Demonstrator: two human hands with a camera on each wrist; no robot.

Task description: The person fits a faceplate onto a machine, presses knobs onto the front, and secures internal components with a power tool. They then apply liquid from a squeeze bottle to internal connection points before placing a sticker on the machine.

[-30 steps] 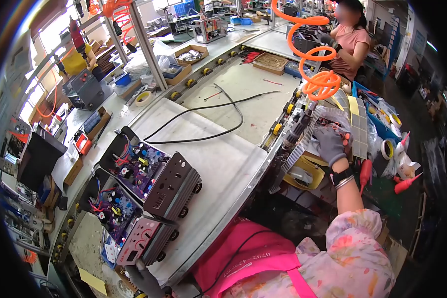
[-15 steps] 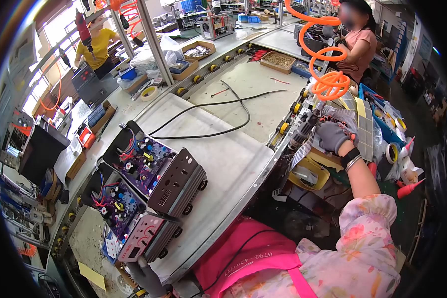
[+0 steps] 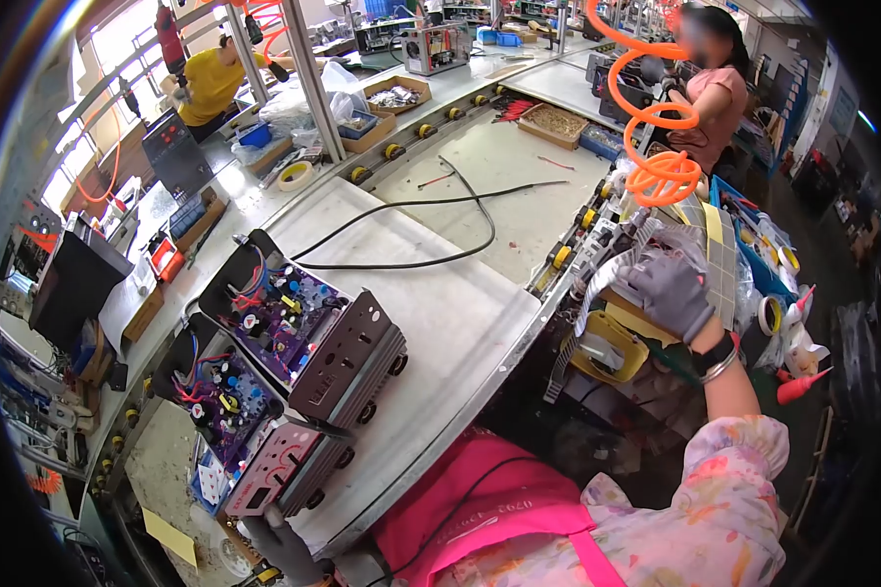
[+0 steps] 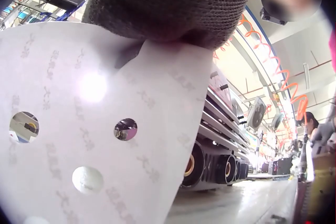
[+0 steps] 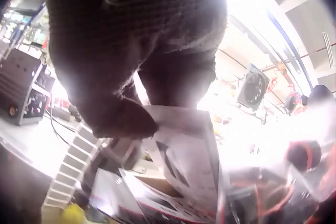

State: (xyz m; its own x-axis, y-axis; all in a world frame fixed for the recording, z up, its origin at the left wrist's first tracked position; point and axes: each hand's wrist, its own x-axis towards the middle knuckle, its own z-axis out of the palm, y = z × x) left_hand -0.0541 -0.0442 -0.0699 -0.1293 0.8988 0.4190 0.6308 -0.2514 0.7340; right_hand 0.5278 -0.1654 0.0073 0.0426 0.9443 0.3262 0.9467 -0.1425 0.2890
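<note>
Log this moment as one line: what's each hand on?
left hand: pinches perforated white sheet | right hand: on label strip at bench edge | open chassis units: on bench, untouched

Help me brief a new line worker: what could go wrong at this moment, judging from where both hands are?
1. The right hand pinches a label sheet amid crowded strips and bags beside the bench; it might snag or crease.
2. The left hand holds a punched white sheet beside the metal unit at the bench edge; a nudge could shift that unit.
3. The head camera faces the right side, so the left hand probably works unwatched.
</note>
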